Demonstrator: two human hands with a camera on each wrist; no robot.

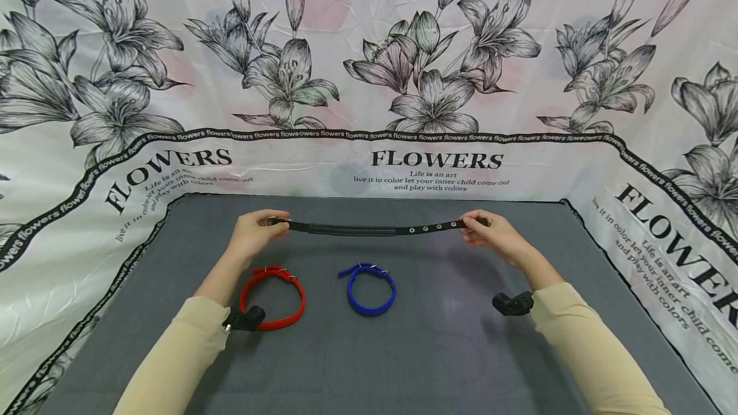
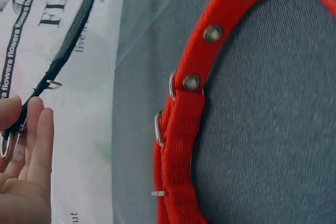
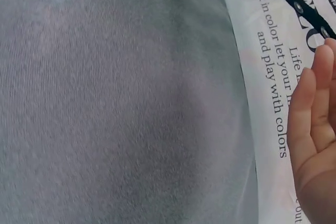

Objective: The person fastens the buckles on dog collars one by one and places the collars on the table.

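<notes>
A black collar [image 1: 352,230] is stretched out lengthwise between both hands, held above the grey cloth and sagging slightly in the middle. My left hand [image 1: 254,230] pinches its buckle end, where a metal ring shows in the left wrist view beside the fingers [image 2: 39,145]. At the other end, the strap with metal eyelets, my right hand [image 1: 496,235] pinches near the tip. A red collar [image 1: 300,309], buckled into a loop, lies under the left wrist; its eyelets and metal fittings show large in the left wrist view. Right of it sits a smaller blue collar [image 1: 371,311], also looped.
Grey cloth [image 1: 403,364] covers the work surface. White flower-printed fabric [image 1: 323,171] with lettering borders it and rises behind. Black wrist devices [image 1: 513,304] are worn at both sleeve cuffs, the left one overlapping the red collar in the head view.
</notes>
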